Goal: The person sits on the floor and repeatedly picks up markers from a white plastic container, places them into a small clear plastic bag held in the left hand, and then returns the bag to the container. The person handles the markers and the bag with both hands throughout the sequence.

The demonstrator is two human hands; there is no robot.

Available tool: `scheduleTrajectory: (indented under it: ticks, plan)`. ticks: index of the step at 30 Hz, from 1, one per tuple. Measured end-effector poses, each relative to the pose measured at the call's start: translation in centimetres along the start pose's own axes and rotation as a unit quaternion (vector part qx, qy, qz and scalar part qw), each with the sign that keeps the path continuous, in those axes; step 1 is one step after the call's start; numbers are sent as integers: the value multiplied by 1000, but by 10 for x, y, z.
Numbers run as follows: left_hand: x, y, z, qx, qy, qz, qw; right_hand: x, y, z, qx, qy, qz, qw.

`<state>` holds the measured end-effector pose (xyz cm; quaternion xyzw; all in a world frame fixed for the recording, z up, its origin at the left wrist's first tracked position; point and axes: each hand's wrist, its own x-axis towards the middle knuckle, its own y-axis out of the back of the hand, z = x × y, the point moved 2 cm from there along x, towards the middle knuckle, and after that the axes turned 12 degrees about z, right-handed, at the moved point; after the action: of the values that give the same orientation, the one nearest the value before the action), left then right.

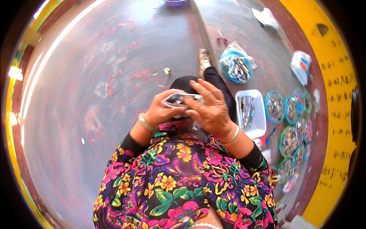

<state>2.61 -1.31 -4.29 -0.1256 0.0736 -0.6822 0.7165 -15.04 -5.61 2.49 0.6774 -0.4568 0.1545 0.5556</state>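
Observation:
Above my lap, my left hand [162,107] is closed round the side of a small container with a pale rim [176,105]. Small dark and shiny pieces lie inside it; their kind is too small to make out. My right hand [211,108] is over the container's right side, with several fingers stretched out and apart. One of its fingers reaches in among the pieces, and the thumb is near the rim. Whether a tiny piece sits at those fingertips is not visible.
To my right are a white tub [259,114] of long metallic items and a blue basket [236,78] of silvery pieces. Several round baskets, one blue [275,107], hold small parts near the yellow-and-maroon wall. Red-handled scissors [221,38] lie ahead; red scraps dot the floor.

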Motion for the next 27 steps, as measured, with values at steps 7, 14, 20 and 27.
scheduleTrajectory:
  ticks: [7, 14, 20, 27]
  plan:
    - [-1, -6, 2, 22, 15, 25, 999, -27, 20, 36, 33, -113, 142, 983]
    - [-4, -5, 11, 20, 9, 47, 999, -225, 67, 195, -135, -528, 198, 815]
    - [-3, -9, 9, 58, 11, 53, 997, -413, 90, 258, -160, -713, 183, 658]
    - [-6, -10, 10, 67, 14, 75, 995, -458, 79, 280, -169, -734, 97, 651]
